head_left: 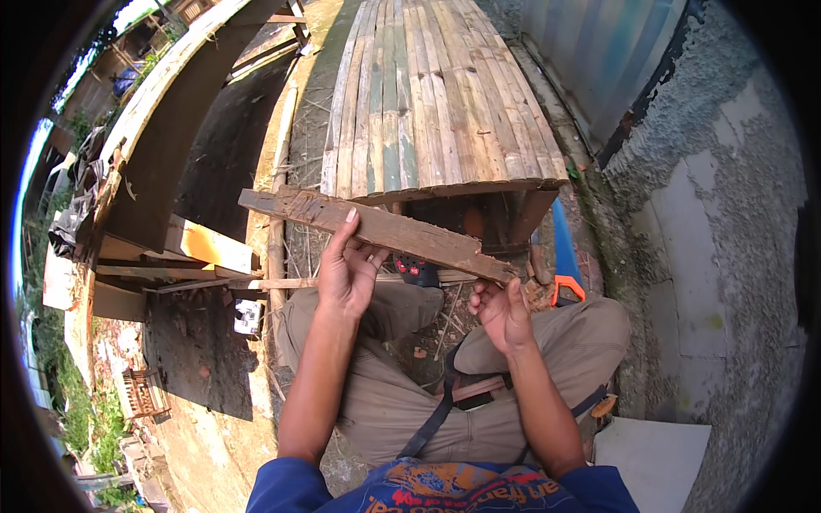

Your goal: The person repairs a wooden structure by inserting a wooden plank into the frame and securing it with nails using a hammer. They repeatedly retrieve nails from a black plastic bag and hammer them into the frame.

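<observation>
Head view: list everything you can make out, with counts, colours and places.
bamboo-slat bench: 1, tan with greenish patches, top centre
wooden plank: 1, brown, before the bench's near end
handsaw: 1, blue blade, orange-edged handle, right of bench
flat sheet: 1, white, lower right
rough wall: 1, grey, right
corrugated panel: 1, pale blue, upper right
unclear item: 1, red-and-black, below plank
trousers: 1 pair, khaki, lower centre
shirt: 1, blue, bottom edge
left hand: 1, bare, holding plank near its middle
right hand: 1, bare, at plank's right end

left hand (348, 275), right hand (506, 318) apart
</observation>
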The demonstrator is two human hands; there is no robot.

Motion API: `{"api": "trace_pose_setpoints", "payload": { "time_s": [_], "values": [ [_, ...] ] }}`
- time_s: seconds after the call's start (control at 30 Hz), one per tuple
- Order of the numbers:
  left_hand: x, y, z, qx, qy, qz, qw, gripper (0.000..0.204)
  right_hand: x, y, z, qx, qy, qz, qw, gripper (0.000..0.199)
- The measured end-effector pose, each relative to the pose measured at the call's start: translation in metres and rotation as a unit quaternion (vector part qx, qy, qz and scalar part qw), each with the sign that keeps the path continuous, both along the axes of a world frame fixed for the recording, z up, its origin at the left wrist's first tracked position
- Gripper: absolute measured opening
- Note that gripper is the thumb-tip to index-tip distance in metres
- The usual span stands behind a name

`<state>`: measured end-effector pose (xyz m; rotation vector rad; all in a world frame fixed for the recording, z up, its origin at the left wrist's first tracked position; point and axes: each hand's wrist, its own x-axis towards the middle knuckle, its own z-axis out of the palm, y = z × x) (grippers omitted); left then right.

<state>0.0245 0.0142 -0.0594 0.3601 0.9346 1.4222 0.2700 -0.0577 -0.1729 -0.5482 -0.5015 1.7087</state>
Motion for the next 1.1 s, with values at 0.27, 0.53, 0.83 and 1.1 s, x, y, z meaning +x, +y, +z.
{"api": "trace_pose_setpoints", "payload": {
  "time_s": [0.27,0.53,0.83,1.1],
  "values": [
    [0.041,-0.03,-0.006,-0.035,0.064,-0.186,0.98,0.038,0.009,0.01,-0.014,-0.041,-0.013,-0.115,0.992,0.086],
    [0.051,-0.042,-0.009,-0.004,0.101,-0.291,0.951,0.054,0.001,0.004,-0.004,-0.07,0.1,-0.118,0.985,0.073],
    [0.047,-0.044,-0.008,0.024,0.106,-0.292,0.95,0.055,0.003,0.0,0.0,-0.034,0.129,-0.109,0.985,0.063],
    [0.048,-0.043,-0.016,0.047,0.168,-0.269,0.947,0.058,0.005,-0.003,0.011,0.044,0.127,-0.039,0.99,0.066]
  ]
}}
